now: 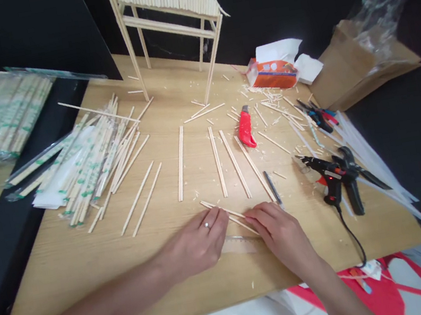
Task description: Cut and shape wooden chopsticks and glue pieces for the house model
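Note:
Near the front middle of the table, my left hand has its fingers closed on the left part of two thin wooden sticks. From the right, my right hand pinches the other end of the upper stick. The two sticks meet at the left and spread apart toward the right. A clear ruler lies flat under and between my hands. Just beyond them, stick pairs lie side by side, with a dark pen at their right.
Wooden table; stick frame at the back; bagged sticks left. Red cutter, orange box, paper bag, glue gun with its cord, pliers and cutting tool right.

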`<state>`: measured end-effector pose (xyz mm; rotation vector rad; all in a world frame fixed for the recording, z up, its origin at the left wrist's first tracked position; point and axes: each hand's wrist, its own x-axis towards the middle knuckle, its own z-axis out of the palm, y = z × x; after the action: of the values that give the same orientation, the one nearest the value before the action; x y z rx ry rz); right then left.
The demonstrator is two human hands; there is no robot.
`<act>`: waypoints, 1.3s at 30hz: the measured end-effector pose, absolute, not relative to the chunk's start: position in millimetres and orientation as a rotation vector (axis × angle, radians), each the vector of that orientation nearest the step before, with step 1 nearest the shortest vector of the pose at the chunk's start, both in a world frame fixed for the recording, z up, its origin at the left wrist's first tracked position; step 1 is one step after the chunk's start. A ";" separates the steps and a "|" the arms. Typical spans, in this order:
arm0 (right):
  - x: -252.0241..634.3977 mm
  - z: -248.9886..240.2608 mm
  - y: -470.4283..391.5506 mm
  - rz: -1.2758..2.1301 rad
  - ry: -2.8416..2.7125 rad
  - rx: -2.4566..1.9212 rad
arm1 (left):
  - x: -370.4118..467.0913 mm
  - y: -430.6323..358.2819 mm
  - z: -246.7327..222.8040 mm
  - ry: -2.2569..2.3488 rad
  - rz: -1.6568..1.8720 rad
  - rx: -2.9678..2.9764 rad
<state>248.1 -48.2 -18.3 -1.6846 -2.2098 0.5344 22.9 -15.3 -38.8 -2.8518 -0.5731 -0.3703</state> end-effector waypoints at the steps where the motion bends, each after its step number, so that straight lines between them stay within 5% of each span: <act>1: 248.5 -18.8 -48.0 0.523 -2.214 -1.681 | 23.5 -15.5 -39.8 -0.582 -0.385 -2.851; 39: 255.6 -10.2 -33.7 0.706 -2.370 -1.618 | 37.7 -36.9 -32.8 -0.793 -0.178 -2.895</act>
<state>255.6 -33.7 -10.2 -1.6177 -2.3702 0.7057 37.7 -36.9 -32.8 -2.8954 -0.7931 -0.1781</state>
